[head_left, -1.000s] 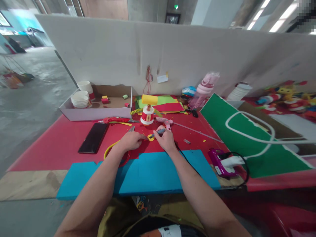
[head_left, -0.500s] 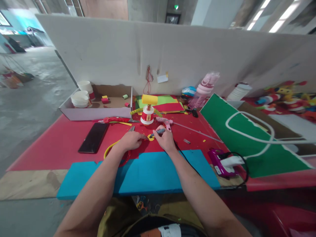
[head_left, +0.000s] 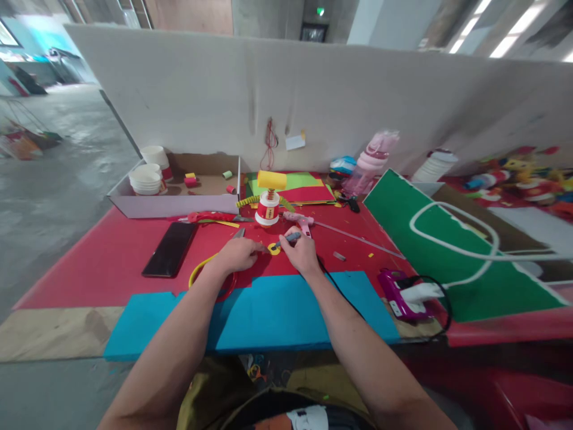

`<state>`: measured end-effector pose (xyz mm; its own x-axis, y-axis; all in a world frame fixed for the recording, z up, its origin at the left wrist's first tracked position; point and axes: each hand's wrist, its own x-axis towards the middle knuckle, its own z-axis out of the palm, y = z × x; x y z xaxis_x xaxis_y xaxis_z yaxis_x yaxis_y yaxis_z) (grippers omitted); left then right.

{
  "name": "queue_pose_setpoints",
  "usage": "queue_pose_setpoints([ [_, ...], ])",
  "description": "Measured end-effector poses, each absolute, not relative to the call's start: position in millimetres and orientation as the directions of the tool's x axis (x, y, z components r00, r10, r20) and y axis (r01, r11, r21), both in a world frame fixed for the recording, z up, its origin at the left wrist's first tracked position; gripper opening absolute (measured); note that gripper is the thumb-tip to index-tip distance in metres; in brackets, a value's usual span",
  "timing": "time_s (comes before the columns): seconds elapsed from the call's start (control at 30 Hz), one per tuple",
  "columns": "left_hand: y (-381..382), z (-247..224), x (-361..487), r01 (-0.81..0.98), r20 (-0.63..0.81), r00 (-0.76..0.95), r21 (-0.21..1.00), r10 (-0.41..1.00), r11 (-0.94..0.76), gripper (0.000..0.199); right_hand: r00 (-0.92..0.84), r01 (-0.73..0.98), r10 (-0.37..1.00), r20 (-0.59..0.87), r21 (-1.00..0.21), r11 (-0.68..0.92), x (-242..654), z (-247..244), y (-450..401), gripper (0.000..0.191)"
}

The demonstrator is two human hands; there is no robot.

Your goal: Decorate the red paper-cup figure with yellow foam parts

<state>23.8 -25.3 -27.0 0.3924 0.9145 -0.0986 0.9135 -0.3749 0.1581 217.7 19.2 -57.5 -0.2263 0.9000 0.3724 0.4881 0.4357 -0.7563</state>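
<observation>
My right hand [head_left: 301,254] is closed around a grey-blue marker pen [head_left: 292,237], its tip on a small yellow paper circle [head_left: 274,248] with a dark mark in the middle. My left hand [head_left: 238,254] lies on the table with its index finger stretched to the circle's left edge and the other fingers loosely curled. Under the left wrist are scissors [head_left: 197,271] with yellow and red handles, partly hidden. Just beyond the hands stands a paper-cup figure [head_left: 268,210] with a yellow roll on top and folded paper arms. A pink glue gun [head_left: 301,221] lies behind my right hand.
A black phone [head_left: 170,251] and a red utility knife [head_left: 210,217] lie left. Behind them, a box [head_left: 174,206] holds paper cups. Blue foam [head_left: 286,313] lines the front edge. Rightward are a purple power strip [head_left: 405,295], green board [head_left: 421,239] and pink bottle [head_left: 369,164].
Both hands stay nearly in place, with the pen tip still at the yellow circle. The view has shifted very slightly.
</observation>
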Motion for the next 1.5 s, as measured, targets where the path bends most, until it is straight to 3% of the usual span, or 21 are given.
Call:
queue_pose_setpoints([
  [1.5, -24.8, -27.0, 23.6, 0.916, -0.099, 0.385, 0.168, 0.918, -0.366, 0.049, -0.201, 0.513, 0.91, 0.362, -0.753, 0.412, 222.4, -51.3, 16.4, 0.02],
])
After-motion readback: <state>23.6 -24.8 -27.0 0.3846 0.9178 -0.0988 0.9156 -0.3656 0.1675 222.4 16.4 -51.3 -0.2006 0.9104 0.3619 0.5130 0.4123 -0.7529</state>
